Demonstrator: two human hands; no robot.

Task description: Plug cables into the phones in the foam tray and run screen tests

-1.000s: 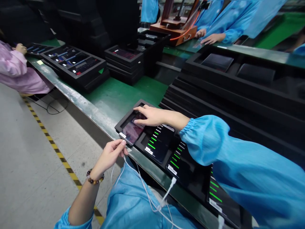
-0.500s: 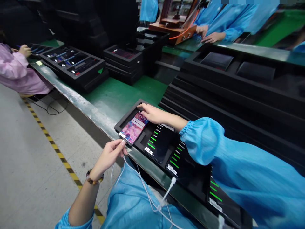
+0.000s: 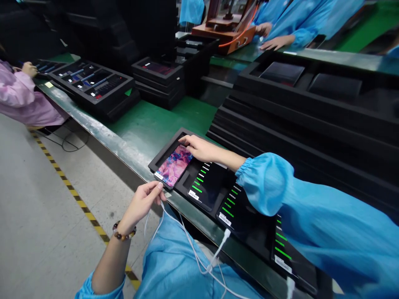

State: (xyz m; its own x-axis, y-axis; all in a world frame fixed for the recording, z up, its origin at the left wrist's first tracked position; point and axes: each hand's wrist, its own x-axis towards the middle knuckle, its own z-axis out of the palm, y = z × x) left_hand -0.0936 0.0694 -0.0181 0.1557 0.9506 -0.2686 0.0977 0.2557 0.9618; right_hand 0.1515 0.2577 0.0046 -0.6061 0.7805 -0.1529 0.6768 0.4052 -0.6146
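Observation:
A smartphone (image 3: 173, 167) with a pink and purple picture lit on its screen lies in the left end of a black foam tray (image 3: 156, 162). My right hand (image 3: 201, 148) grips its upper end, thumb near the screen. At the lower edge my left hand (image 3: 149, 197) is closed, thumb against fingers, around the end of a white cable (image 3: 183, 232); its plug is hidden by the fingers. Beside it lie more phones with dark screens and green and white lines of text: one phone (image 3: 204, 187), another (image 3: 232, 211) with a white plug (image 3: 227, 235) at its lower end, and a farther one (image 3: 288, 257).
Stacked black trays (image 3: 268, 112) rise behind my right arm. More trays with phones (image 3: 90, 83) stand at the left on the green table (image 3: 140, 124). A co-worker's hand (image 3: 277, 42) rests by an orange-brown press (image 3: 230, 37); a person in a pink sleeve (image 3: 28, 93) sits at far left.
The clock and message boxes have gone from the left phone's screen, leaving only the picture. Both hands stay nearly where they were; the view has shifted slightly.

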